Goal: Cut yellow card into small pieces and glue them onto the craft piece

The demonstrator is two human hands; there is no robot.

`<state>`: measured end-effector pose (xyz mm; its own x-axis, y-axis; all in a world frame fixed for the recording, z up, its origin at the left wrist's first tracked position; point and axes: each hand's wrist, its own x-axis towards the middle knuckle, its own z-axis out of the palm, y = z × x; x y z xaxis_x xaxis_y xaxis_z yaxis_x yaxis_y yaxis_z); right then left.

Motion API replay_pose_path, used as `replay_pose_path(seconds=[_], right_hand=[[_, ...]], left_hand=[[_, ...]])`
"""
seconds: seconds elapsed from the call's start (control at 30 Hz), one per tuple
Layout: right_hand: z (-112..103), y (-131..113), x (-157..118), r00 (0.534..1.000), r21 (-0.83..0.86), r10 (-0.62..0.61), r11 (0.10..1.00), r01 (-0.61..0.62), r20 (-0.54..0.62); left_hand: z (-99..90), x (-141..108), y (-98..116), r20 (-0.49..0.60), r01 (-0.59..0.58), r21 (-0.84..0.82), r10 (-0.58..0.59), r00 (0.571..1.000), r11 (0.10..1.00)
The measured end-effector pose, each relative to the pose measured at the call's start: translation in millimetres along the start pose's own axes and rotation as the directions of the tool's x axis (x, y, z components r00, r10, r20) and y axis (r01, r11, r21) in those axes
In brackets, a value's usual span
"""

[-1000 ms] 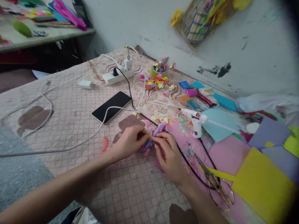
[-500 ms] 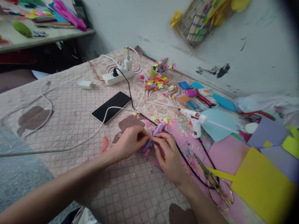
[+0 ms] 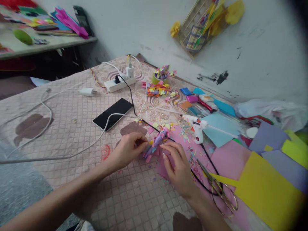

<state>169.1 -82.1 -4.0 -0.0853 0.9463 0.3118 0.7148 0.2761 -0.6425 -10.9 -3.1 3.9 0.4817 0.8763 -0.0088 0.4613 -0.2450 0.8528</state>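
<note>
A rolled purple paper strip (image 3: pixel 158 139) with small pink and blue paper pieces on it lies between my hands. My left hand (image 3: pixel 131 147) is closed in a pinch at its left side, on a small yellow paper piece (image 3: pixel 150 142) that touches the strip. To the right of the strip is my right hand (image 3: pixel 178 166), its fingers curved and apart with nothing visible in them. Beneath and beyond lies a pink sheet (image 3: pixel 179 131) strewn with paper scraps. A white glue gun (image 3: pixel 197 128) rests on the right, and gold-handled scissors (image 3: pixel 220 189) lie nearer.
A phone (image 3: pixel 113 114) and a white power strip (image 3: pixel 119 84) with trailing cables occupy the left and back. Flower-covered paper pieces (image 3: pixel 157 89) lie near a small green container (image 3: pixel 157 78). Yellow paper (image 3: pixel 267 192) and other coloured sheets cover the right side, before the wall.
My right hand has drawn away from the purple strip and its fingers have parted. My left hand has shifted slightly left, staying by the yellow piece. The view has tilted a little.
</note>
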Motion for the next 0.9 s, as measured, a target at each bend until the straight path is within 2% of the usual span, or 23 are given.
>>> replay_pose_path(seconds=[0.17, 0.3, 0.4, 0.47, 0.57, 0.67, 0.77, 0.9], right_hand=[[-8, 2, -24, 0.999, -0.027, 0.024, 0.999, -0.025, -0.023], [-14, 0, -48, 0.999, 0.003, -0.009, 1.0, 0.009, -0.037], [-18, -1, -64, 0.998, 0.016, -0.018, 1.0, 0.019, -0.06], [-21, -2, -71, 0.996, 0.021, -0.01, 1.0, 0.012, -0.09], [-25, -4, -78, 0.992, 0.026, -0.005, 1.0, 0.009, -0.13], [-28, -8, -84, 0.988, 0.019, -0.035, 0.999, 0.039, -0.153], [-32, -12, -91, 0.99, 0.01, -0.054, 0.998, 0.056, -0.131], [-37, -12, -104, 0.995, -0.061, -0.074, 0.996, 0.07, -0.06]], left_hand=[[-4.5, -7, -8, -0.085, -0.006, -0.008, 0.005, 0.996, 1.0], [-7.9, -18, -11, -0.214, 0.025, -0.023, -0.029, 0.976, 0.999], [-9.8, -30, -5, -0.294, 0.043, -0.043, -0.054, 0.954, 0.998], [-8.3, -39, 0, -0.299, 0.04, -0.047, -0.052, 0.953, 0.998], [1.0, -51, 10, -0.307, -0.044, -0.027, 0.034, 0.951, 0.999], [17.4, -61, 23, -0.237, -0.183, 0.019, 0.183, 0.954, 0.983], [36.4, -69, 38, -0.017, -0.259, 0.052, 0.261, 0.965, 0.964], [60.0, -78, 51, 0.202, -0.348, 0.065, 0.329, 0.923, 0.935]])
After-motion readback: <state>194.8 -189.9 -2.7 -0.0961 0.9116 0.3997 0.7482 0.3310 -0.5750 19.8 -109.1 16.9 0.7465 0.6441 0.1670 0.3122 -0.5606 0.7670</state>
